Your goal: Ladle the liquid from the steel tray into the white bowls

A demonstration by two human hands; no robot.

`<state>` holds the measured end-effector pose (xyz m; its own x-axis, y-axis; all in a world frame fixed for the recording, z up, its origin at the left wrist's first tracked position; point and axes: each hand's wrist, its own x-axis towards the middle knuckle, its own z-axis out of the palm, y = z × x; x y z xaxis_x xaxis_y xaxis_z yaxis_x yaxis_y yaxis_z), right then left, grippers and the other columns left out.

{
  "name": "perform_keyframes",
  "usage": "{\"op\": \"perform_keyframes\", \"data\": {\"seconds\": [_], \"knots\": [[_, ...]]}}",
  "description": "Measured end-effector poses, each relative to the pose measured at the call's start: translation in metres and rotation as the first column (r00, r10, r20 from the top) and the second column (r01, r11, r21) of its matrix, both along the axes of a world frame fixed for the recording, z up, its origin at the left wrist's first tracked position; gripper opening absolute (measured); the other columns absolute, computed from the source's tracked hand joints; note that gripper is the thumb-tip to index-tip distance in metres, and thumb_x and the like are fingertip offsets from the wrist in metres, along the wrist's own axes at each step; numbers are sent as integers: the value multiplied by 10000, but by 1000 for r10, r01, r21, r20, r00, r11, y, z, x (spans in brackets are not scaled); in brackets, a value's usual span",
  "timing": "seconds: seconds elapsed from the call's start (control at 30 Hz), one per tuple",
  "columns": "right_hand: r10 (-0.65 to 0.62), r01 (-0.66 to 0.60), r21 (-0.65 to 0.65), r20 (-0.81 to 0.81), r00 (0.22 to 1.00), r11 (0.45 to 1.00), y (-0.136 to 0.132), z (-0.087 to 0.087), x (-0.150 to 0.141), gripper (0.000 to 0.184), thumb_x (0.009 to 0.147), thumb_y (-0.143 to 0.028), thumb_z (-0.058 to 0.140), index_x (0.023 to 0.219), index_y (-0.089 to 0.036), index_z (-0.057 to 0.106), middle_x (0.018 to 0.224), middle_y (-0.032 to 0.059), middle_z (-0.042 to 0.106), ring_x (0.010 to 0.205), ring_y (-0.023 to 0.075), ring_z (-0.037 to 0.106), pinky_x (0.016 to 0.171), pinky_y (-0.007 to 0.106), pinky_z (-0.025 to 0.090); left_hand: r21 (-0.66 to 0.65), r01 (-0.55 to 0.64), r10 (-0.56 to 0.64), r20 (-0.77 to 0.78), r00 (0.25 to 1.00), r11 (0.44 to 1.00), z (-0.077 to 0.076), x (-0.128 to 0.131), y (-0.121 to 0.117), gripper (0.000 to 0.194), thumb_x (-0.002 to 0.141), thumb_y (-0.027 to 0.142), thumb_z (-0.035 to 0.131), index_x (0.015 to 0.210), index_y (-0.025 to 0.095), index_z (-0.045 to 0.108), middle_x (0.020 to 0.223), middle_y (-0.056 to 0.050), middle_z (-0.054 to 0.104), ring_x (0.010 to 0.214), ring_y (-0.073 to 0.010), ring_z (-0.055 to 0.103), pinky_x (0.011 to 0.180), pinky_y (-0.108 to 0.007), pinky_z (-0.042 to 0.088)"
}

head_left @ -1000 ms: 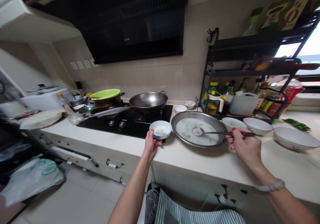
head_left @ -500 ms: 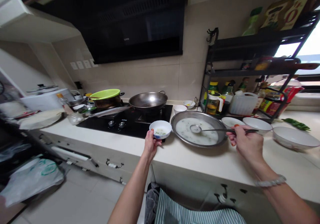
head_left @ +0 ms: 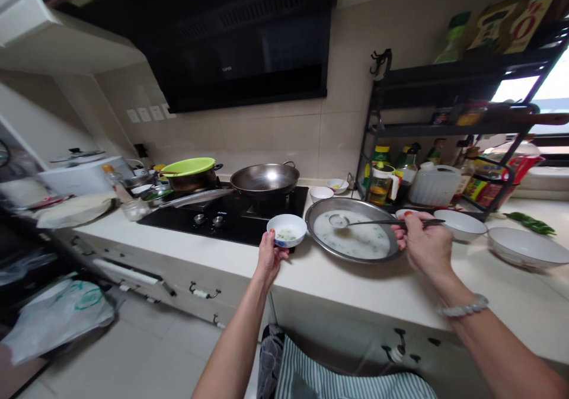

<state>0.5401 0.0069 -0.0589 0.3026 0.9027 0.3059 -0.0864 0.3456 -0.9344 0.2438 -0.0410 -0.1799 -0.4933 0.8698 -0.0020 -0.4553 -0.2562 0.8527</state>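
My left hand grips a small white bowl with blue marks by its rim and side, over the counter's front edge. Bits of green and pale liquid lie in the bowl. In my right hand is the dark handle of a ladle. The ladle's round head is at the surface of whitish soup with green bits, inside a wide steel basin. That basin stands on the counter, just right of the small bowl.
Left of the basin, a wok sits on the black stove, near a pot with a green basin on top. White bowls stand to the right. Behind them rises a black rack with bottles.
My right hand has moved left with the ladle, whose head has shifted left and slightly up across the soup. The left hand and small bowl stay almost in place.
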Motion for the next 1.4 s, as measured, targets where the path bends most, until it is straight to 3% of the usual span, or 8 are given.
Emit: {"op": "perform_keyframes", "data": {"seconds": [0.7, 0.9, 1.2, 1.4], "knots": [[33, -33, 17, 51, 998, 999, 12, -6, -9, 183, 729, -356, 650, 711, -191, 574, 491, 6, 565, 398, 127, 531, 272, 194, 360, 4, 3, -3, 0, 1000, 1000, -1, 0, 1, 474, 733, 561, 624, 954, 189, 431, 674, 26, 551, 412, -103, 572, 321, -170, 410], [37, -38, 14, 45, 998, 999, 10, 2, -16, 168, 733, -345, 639, 676, -205, 565, 498, 19, 573, 382, 124, 510, 267, 204, 362, -11, 8, -8, -1, 1000, 1000, 0, 0, 1, 501, 711, 577, 635, 957, 194, 427, 676, 26, 555, 416, -108, 577, 318, -167, 406], [141, -141, 57, 18, 990, 988, 5, 27, -51, 176, 737, -370, 644, 689, -219, 568, 529, 48, 596, 388, 134, 513, 265, 223, 360, -1, 2, -2, -9, 1000, 1000, -1, 1, 3, 521, 702, 603, 633, 947, 190, 432, 696, 17, 562, 414, -100, 569, 324, -171, 404], [269, -283, 87, 145, 952, 955, -9, 21, -82, 235, 789, -443, 599, 762, -210, 571, 514, 10, 584, 391, 131, 530, 307, 220, 398, 7, 10, -10, 1, 1000, 1000, -1, 1, 3, 491, 708, 578, 637, 936, 201, 420, 656, 31, 552, 411, -105, 567, 329, -175, 412]]}}
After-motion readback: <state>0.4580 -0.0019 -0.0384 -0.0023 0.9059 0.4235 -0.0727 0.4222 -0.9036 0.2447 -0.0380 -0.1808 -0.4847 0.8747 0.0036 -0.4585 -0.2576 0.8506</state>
